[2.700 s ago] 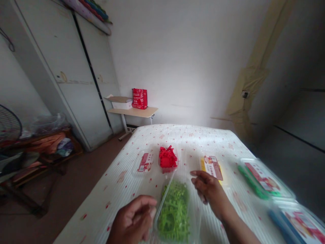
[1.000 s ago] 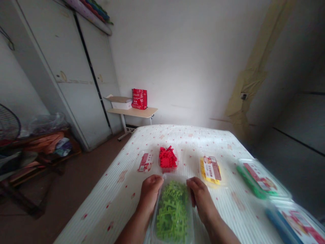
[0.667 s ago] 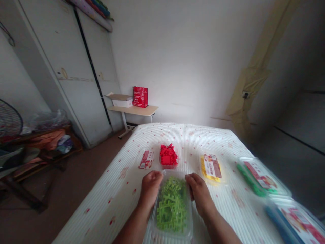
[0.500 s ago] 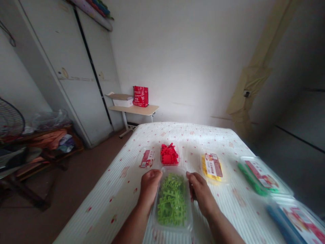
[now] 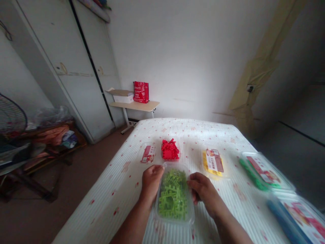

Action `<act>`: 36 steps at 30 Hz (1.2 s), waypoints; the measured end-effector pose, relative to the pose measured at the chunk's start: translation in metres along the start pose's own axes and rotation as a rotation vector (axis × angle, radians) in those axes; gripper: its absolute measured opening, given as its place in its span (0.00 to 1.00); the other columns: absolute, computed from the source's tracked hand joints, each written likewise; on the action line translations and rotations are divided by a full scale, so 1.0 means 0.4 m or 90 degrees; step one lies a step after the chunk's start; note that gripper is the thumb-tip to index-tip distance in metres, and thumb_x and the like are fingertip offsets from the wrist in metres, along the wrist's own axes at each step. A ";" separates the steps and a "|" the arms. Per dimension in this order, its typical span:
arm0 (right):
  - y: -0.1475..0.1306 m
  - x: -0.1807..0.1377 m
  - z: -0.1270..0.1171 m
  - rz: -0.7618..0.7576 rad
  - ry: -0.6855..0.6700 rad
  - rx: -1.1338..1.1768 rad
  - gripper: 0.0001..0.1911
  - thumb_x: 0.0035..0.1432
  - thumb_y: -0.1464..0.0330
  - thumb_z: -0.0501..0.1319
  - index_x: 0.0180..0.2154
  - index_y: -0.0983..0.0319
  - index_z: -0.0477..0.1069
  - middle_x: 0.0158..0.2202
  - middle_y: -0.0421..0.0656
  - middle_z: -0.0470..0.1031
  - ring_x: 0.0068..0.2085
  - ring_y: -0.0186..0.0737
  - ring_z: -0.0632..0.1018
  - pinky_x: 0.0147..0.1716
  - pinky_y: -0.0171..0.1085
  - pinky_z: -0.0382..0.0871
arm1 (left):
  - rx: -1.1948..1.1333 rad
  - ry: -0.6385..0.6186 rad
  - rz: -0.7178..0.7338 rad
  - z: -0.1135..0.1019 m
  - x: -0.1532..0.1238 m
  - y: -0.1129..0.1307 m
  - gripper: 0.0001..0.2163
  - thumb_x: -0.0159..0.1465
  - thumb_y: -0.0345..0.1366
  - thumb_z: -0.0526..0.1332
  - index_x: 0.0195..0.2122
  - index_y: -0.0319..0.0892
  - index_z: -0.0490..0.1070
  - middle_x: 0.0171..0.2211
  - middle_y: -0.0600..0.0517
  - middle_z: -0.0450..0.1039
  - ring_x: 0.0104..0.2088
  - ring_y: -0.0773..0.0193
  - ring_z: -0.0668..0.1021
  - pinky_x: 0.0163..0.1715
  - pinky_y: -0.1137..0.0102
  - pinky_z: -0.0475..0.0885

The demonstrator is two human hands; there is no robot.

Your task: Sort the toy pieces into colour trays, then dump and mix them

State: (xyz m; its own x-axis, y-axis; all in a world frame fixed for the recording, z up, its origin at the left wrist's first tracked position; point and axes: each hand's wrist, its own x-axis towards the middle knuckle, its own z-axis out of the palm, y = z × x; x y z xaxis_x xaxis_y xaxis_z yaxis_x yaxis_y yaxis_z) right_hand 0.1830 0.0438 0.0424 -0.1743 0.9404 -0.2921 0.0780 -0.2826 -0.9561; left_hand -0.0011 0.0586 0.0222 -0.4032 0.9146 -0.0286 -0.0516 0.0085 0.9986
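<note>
A clear plastic box (image 5: 175, 218) full of light-green toothed plastic pieces (image 5: 172, 196) lies in front of me on the bed-like surface. My left hand (image 5: 153, 181) grips its left edge near the far corner, thumb on the rim. On the opposite side, my right hand (image 5: 201, 188) pinches the right edge with curled fingers. Just beyond the box stands an open container of red plastic pieces (image 5: 170, 150). To its left lies a clear lid with a red-and-white label (image 5: 148, 154).
Right of my hands sit labelled boxes with yellow pieces (image 5: 213, 162), green pieces (image 5: 264, 173) and blue contents (image 5: 286, 217). A small table (image 5: 137, 105) with a red bag (image 5: 141, 92) and a white box (image 5: 123, 98) stands by the wall. A fan (image 5: 11, 115) is at left.
My right hand has shifted slightly along the box's right edge toward me. My left hand keeps its grip. The whole view has tilted a little.
</note>
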 end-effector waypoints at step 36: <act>0.008 -0.006 -0.029 -0.140 0.137 -0.273 0.15 0.56 0.56 0.46 0.24 0.58 0.57 0.13 0.32 0.60 0.12 0.29 0.63 0.12 0.29 0.53 | -0.164 -0.078 -0.089 0.025 -0.054 -0.032 0.11 0.53 0.43 0.60 0.31 0.41 0.69 0.17 0.60 0.61 0.16 0.72 0.62 0.17 0.77 0.56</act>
State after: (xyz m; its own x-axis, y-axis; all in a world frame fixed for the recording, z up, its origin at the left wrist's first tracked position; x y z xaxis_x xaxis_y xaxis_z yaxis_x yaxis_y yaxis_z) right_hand 0.1949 0.0427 0.0404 -0.0301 0.9990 -0.0315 0.4652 -0.0139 -0.8851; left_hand 0.0174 0.0426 0.0103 -0.2629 0.9540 -0.1441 -0.3347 0.0499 0.9410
